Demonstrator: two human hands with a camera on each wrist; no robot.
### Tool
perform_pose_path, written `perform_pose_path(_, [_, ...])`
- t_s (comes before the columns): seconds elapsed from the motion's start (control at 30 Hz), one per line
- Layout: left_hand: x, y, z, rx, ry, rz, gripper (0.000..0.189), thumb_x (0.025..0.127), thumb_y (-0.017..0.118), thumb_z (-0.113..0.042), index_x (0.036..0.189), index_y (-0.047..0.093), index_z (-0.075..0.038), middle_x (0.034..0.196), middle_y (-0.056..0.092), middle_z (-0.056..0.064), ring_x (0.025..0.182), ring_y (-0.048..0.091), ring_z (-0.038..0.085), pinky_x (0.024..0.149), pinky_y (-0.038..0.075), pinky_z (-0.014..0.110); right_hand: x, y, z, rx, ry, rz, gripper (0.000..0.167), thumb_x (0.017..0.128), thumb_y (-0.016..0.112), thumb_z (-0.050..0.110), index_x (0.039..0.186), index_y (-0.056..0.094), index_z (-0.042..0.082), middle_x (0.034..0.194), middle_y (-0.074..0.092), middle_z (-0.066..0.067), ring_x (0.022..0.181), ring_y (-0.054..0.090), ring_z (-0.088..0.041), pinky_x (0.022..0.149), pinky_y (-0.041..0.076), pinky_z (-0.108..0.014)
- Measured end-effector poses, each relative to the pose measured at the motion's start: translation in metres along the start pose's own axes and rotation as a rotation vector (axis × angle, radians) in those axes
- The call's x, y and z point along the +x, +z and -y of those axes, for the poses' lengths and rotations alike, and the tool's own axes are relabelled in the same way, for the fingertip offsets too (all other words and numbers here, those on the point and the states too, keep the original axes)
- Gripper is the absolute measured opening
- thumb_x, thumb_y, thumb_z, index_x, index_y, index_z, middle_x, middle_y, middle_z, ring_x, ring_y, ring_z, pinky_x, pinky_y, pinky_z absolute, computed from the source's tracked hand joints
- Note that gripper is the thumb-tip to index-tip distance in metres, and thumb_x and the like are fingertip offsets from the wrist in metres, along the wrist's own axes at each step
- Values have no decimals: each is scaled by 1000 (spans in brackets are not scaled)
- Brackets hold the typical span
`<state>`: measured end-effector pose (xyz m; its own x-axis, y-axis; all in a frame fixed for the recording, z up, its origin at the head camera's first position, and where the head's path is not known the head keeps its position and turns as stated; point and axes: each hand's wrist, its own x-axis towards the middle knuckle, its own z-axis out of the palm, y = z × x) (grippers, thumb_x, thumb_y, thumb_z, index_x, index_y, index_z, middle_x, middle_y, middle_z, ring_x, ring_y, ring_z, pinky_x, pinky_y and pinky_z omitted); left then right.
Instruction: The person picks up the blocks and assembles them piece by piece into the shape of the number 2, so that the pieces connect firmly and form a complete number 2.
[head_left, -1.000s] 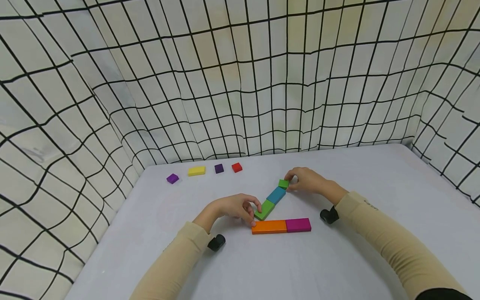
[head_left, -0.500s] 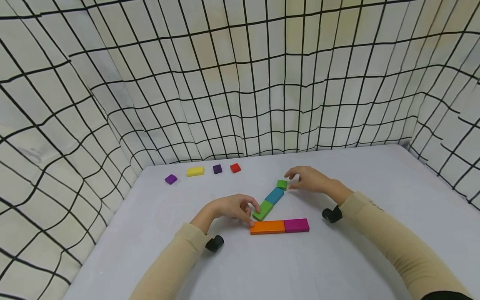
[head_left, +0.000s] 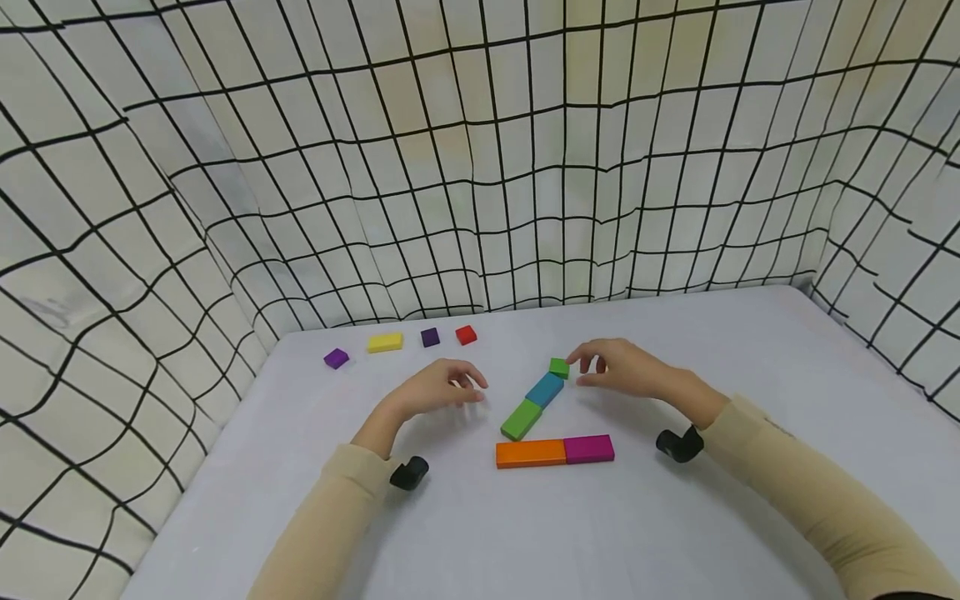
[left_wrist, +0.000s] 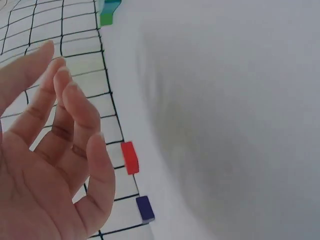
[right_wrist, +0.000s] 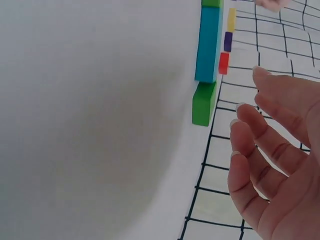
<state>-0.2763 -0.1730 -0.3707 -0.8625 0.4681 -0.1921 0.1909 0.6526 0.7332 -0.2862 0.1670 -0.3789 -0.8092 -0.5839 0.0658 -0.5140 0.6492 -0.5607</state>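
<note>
A slanting row on the white table joins a light green block (head_left: pixel 521 420), a blue block (head_left: pixel 544 389) and a small green block (head_left: pixel 559 367). Below it an orange block (head_left: pixel 530 453) lies end to end with a magenta block (head_left: pixel 588 448). My left hand (head_left: pixel 435 387) hovers left of the slanting row, fingers loosely bent, holding nothing. Beside the small green block is my right hand (head_left: pixel 630 368), its index fingertip very near that block; the head view does not settle whether they touch. The right wrist view shows the right fingers relaxed around nothing.
Along the far left edge lie a purple block (head_left: pixel 337 358), a yellow block (head_left: pixel 385 342), a dark purple block (head_left: pixel 430 337) and a red block (head_left: pixel 466 335). A black-gridded white net (head_left: pixel 480 183) rises behind and beside the table (head_left: pixel 675 533).
My left hand has left the light green and orange blocks and moved up and left. The right hand let go of the small green block and shifted slightly right. The blocks keep their layout.
</note>
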Motion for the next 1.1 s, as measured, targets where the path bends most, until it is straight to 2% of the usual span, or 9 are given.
perform_pose_path(0.2, [2,-14,1,1,-4,-177,24,100,68,-18,118,69,-3,98,65,9,87,62,24,79,50,33,-10,6,10,39,-18,28,35,95,74,15,128,68,5,96,64,2,86,58,-18,71,53,-28])
perform_pose_path(0.33, [6,-19,5,-14,-19,-264,23,101,67,-18,118,69,-2,99,64,11,92,64,31,80,50,33,-14,11,14,48,-31,53,33,95,75,16,126,69,7,93,63,4,85,57,-16,71,52,-28])
perform_pose_path(0.5, [11,-19,9,-27,-45,-296,23,101,66,-16,118,69,-2,101,63,12,94,64,34,82,50,34,-17,18,18,59,-44,86,30,95,75,16,124,70,8,91,62,6,84,57,-15,69,51,-27])
perform_pose_path(0.73, [28,-17,16,46,-80,-319,20,100,65,-15,115,71,-4,102,65,12,89,62,26,82,49,36,-18,29,20,102,-32,210,39,96,74,21,133,65,11,95,61,4,84,58,-13,73,52,-27])
perform_pose_path(0.87, [37,-16,18,83,-97,-374,20,100,64,-14,116,70,-4,105,65,13,87,59,25,78,49,36,-18,31,22,107,-17,225,45,96,74,23,138,62,12,97,60,3,83,58,-13,74,52,-27])
perform_pose_path(0.97, [45,-16,19,77,-120,-414,19,100,61,-12,116,69,-5,107,64,13,86,57,25,75,48,35,-18,33,23,110,2,237,49,95,75,24,141,60,12,99,59,3,83,56,-14,74,51,-28])
perform_pose_path(1.1, [54,-17,18,26,-159,-460,23,100,58,-10,120,68,-4,108,63,15,87,58,26,78,48,36,-19,33,23,116,23,263,55,95,75,26,144,56,11,100,58,2,84,55,-15,75,48,-29])
